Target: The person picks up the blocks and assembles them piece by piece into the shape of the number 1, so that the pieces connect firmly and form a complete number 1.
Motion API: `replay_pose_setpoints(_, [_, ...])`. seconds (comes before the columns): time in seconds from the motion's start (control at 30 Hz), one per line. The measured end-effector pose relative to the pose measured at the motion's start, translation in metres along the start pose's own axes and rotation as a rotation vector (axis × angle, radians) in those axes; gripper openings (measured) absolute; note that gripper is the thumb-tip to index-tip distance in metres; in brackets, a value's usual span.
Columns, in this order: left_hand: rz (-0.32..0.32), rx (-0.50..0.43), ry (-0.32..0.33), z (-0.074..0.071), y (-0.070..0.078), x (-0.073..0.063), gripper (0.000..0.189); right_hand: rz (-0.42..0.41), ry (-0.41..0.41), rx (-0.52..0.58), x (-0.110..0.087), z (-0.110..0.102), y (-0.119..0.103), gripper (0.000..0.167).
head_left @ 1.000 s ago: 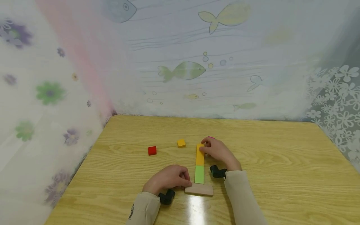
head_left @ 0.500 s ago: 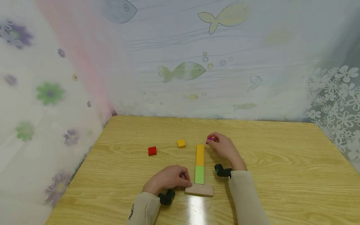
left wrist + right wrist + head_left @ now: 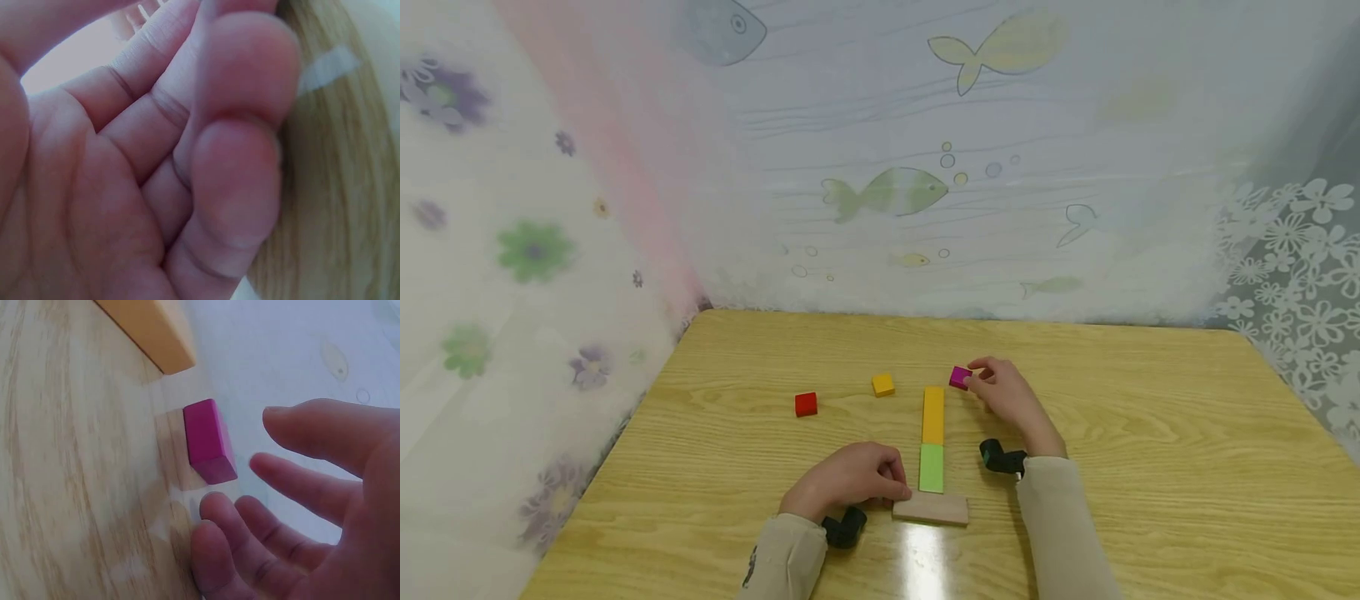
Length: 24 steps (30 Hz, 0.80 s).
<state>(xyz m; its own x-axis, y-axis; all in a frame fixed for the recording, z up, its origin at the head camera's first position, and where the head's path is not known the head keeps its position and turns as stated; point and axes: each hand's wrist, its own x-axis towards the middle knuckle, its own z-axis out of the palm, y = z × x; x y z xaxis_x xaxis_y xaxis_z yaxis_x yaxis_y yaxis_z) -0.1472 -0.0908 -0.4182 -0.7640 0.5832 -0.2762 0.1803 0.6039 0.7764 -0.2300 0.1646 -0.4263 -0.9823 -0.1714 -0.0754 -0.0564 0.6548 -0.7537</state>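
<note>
Red block (image 3: 806,405) sits well left of green block (image 3: 932,467). Left hand (image 3: 852,475), fingers bent, touches plank (image 3: 936,507) nearside of green block, likely steadying it, covering one corner; can't tell if pinching. Yellow block (image 3: 883,386) lies beyond-left, orange block (image 3: 933,415) end-on beyond, magenta block (image 3: 958,377) beyond-right, ungripped; right hand (image 3: 1007,393) alongside, fingers spread.

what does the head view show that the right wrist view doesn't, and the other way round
Only the head view: the left hand touching the plain wooden block, the green block, red block and small yellow block, and the beige sleeves.

Only the right wrist view: a visible gap between the fingertips of the right hand and the magenta block.

Both: that hand, that block, the long orange block, the table and the pale backdrop.
</note>
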Motion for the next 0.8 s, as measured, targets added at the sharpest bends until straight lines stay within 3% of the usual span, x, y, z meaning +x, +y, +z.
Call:
replay_pose_setpoints(0.23, [-0.003,-0.012,-0.002,0.0013,-0.0003,-0.0004,0.011,0.011,-0.026,0.029,0.0003,0.0005,0.0048,0.046])
replay_pose_setpoints(0.6, [0.001,0.001,0.003,0.0005,0.0,0.0001,0.011,-0.056,-0.039,-0.028,0.0026,0.0029,0.0027,0.044])
replay_pose_setpoints(0.8, [-0.006,0.003,-0.001,0.0013,-0.0016,0.0006,0.012,-0.04,-0.029,-0.053,0.0021,0.0053,-0.0022,0.043])
